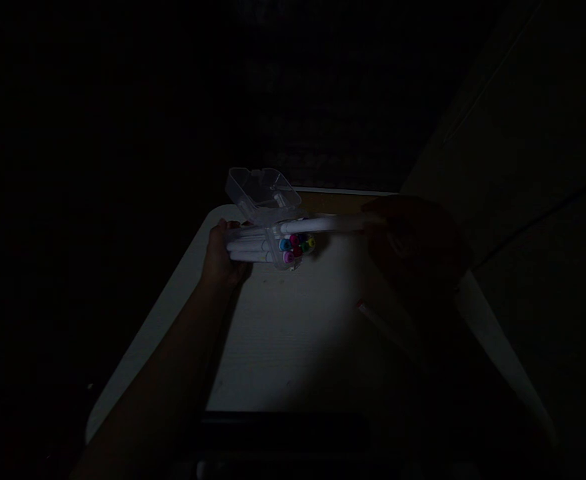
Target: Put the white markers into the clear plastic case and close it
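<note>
Left hand (221, 257): gripping clear marker case (265, 200), lid open.
Right hand (407, 240): pinching white marker (323, 225) above case.
Table (293, 333): red-tipped pen (379, 320).

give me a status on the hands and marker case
Left hand shut on marker case, lid open. Right hand holds white marker at case mouth. Red-capped marker loose on table.

white table (283, 333), red-capped marker (379, 320) lying on it

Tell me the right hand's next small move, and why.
Probably slide the white marker further into the clear case: the right hand pinches its far end, its other end lies among the markers at the open mouth, and the left hand holds the case.
</note>
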The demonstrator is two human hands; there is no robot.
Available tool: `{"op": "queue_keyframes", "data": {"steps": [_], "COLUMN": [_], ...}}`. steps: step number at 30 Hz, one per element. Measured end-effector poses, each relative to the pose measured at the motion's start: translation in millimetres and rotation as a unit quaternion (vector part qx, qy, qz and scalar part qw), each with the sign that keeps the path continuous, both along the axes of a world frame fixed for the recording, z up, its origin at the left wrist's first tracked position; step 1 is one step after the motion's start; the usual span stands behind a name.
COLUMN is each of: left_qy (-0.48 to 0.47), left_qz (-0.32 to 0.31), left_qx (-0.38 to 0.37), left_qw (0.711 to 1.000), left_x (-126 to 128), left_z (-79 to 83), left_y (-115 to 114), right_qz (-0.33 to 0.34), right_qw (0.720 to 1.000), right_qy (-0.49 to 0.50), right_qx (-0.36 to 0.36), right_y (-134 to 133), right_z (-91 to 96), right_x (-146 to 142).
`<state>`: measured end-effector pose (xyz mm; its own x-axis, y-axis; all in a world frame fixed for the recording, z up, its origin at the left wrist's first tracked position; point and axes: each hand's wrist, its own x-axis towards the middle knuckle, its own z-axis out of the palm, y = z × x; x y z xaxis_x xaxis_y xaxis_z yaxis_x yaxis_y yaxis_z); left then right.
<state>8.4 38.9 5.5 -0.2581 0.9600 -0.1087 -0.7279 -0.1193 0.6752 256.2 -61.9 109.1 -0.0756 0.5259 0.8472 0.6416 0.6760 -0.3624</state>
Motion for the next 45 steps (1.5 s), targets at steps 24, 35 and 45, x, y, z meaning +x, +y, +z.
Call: {"op": "queue_keyframes", "data": {"steps": [24,35,45], "left_qy": [-0.003,-0.016,0.003], "left_qz": [-0.012,-0.023,0.000], "left_qx": [0.057,0.046,0.042], "left_qw": [0.998,0.999,0.999], "left_x": [0.1,-2.7,-2.1], "left_z": [-2.4,-5.6,-4.7], "left_y": [-0.4,3.1,2.9], "right_qz": [0.084,-0.043,-0.003], "right_qw": [0.940,0.679,0.714], "right_qy": [-0.198,-0.493,-0.472], "right_qx": [-0.266,-0.542,-0.517], "right_y": [16.0,38.1,44.8], "right_z": [-12.7,-39.5,-53.0], "right_x": [14.4,33.2,29.0]}}
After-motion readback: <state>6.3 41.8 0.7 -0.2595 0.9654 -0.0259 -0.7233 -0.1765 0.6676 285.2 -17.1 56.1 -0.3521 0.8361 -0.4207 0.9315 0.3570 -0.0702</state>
